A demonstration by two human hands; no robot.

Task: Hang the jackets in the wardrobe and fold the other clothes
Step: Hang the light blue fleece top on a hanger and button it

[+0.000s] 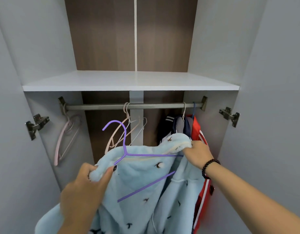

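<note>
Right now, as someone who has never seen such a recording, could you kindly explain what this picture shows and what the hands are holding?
There is no machine here: the single picture comes from a wide-angle camera worn on a person's head, looking forward and down at their own two bare hands. They stand before an open grey wardrobe with a white shelf and, under it, a metal hanging rail. The left hand and the right hand each grip an edge of a fluffy light-blue jacket with small dark marks, which is being fitted onto a purple wire hanger; its hook is not yet on the rail. Empty pale pink hangers hang on the rail, others at its left end. At the right end hang a navy garment and a red jacket with white stripes.
</note>
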